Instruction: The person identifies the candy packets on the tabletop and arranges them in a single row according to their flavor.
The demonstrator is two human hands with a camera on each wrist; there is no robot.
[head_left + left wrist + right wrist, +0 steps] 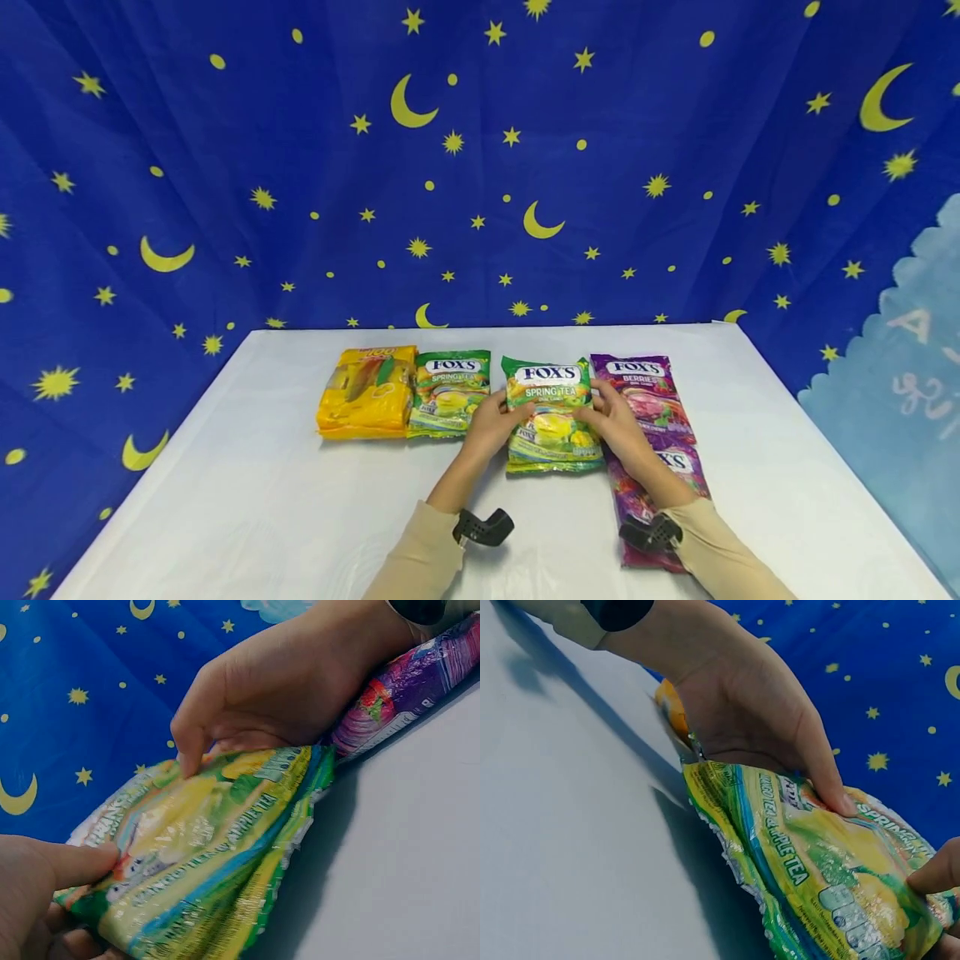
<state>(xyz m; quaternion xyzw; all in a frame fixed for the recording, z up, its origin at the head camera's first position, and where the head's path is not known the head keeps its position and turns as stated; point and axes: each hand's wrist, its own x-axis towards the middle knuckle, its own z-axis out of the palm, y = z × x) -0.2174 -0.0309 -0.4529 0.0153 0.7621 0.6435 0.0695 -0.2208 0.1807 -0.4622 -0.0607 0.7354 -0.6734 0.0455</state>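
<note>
Both hands grip a green and yellow candy bag [553, 442] marked Fox's Spring Tea, one at each side. The left hand [493, 423] has its thumb on the front face and its fingers behind the left edge. On the right edge, the right hand [619, 421] holds the bag the same way. Both wrist views show the bag tilted, its lower edge raised off the white table. A second Spring Tea bag [450, 392] lies just left of the left hand. Purple Berries bags [643, 396] lie beside and under the right forearm.
A yellow candy bag [369, 392] lies at the far left of the row, touching the second green bag. The lower purple bag [637, 504] is partly hidden by the right arm. Behind the white table [225, 500] hangs a blue star-patterned cloth [480, 167].
</note>
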